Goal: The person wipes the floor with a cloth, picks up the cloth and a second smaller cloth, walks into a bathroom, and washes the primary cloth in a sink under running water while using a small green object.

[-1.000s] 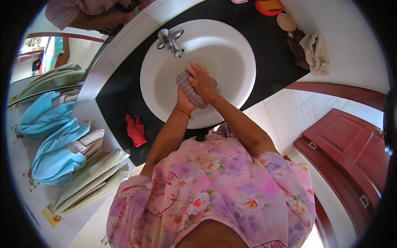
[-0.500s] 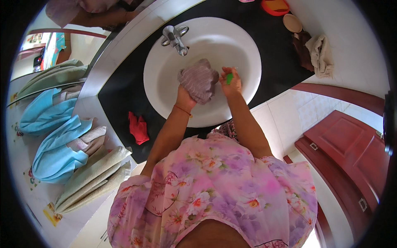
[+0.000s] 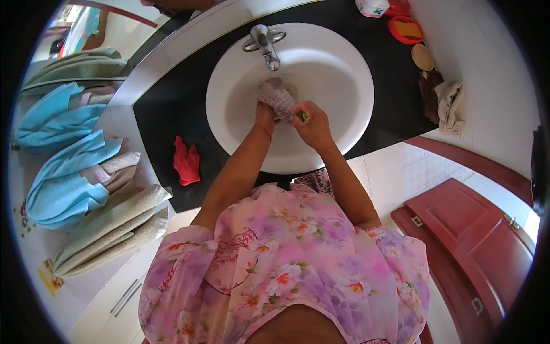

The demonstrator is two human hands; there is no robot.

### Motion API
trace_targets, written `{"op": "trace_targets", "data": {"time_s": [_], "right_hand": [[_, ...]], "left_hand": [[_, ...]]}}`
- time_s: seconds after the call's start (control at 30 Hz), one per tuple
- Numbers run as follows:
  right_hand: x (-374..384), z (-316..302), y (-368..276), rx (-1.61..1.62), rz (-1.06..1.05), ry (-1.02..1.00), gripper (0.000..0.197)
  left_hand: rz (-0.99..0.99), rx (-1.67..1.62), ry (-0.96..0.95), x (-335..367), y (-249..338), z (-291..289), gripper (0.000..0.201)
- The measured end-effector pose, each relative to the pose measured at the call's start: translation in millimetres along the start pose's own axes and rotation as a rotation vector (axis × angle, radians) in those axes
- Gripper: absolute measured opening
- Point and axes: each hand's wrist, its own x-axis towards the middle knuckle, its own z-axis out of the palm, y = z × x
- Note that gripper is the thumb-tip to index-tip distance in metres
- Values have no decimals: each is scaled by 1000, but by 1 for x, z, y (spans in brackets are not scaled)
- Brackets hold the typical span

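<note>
Over the white oval sink [image 3: 355, 109], my left hand [image 3: 265, 116] is closed on a mauve cloth [image 3: 276, 98] with thin pale stripes. The cloth is bunched over the fingers and hides most of them. My right hand [image 3: 314, 125] is closed at the cloth's right edge. A small green piece [image 3: 304, 116] shows between its fingers; the rest of it is covered by the hand, so I cannot tell its kind. Behind the cloth stands the chrome faucet [image 3: 266, 49], with its spout above the basin. I see no water stream from it.
A red cloth [image 3: 187, 161] lies on the black counter [image 3: 154, 120] at left. Towels [image 3: 74, 178] hang along the left wall. At the far right are a red soap dish [image 3: 405, 30], a tan oval object [image 3: 423, 57] and a beige cloth [image 3: 451, 106].
My right hand has moved left and closed, bringing the green piece against the cloth. My left hand has shifted with the cloth towards the faucet. The whole view has tilted slightly.
</note>
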Motion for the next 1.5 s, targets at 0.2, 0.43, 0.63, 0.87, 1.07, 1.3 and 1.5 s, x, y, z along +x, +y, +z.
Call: {"op": "trace_targets", "data": {"time_s": [0.2,0.43,0.63,0.87,1.07,1.3,1.5], "right_hand": [[-5,17,-32,-182,-162,-14,9],[-32,-3,-31,-153,-210,-185,9],[-60,23,15,-357,-111,-445,8],[-37,12,65,149,341,-410,20],[7,-9,19,508,572,-114,28],[1,23,46,304,362,-137,21],[-38,20,44,853,717,101,10]], "left_hand": [[-180,-241,-228,28,-50,-25,26],[74,-604,-234,-8,11,-1,25],[754,590,-349,8,17,-23,29],[92,-389,-556,-30,41,-11,50],[209,-165,-675,-44,37,1,57],[206,-15,-538,-36,9,3,58],[307,622,-224,-26,-27,-30,59]]}}
